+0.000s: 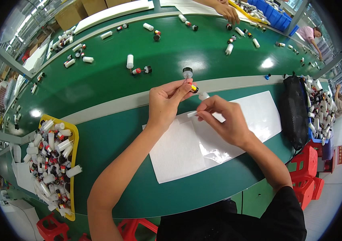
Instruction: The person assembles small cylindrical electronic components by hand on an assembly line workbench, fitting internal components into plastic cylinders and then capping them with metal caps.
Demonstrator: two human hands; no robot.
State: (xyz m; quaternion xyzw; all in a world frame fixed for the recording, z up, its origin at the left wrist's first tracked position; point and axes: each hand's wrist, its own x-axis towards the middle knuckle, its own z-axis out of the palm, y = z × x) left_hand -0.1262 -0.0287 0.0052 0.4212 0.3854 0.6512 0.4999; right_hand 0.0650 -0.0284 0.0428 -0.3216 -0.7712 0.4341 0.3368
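My left hand (165,100) is closed, its thumb and fingers pinching a small battery (194,87) with a black, yellow and red wrapper. A round black-and-clear cap (187,72) stands up just beyond these fingertips, seemingly joined to the battery by thin wire. Close to its right, my right hand (227,120) is closed in a pinch on a small white strip (192,114). A white cylinder (204,96) shows behind the right fingers; whether they touch it I cannot tell. Below both hands lies a white sheet (179,156) with a glossy clear film over part of it.
At left stands a yellow tray (74,160) heaped with white cylinders and batteries. Beyond the rail, a green conveyor belt (106,80) carries scattered similar parts. A black pouch (294,114) and a filled blue bin (316,136) sit at right. Another person's hand (228,12) reaches over the belt.
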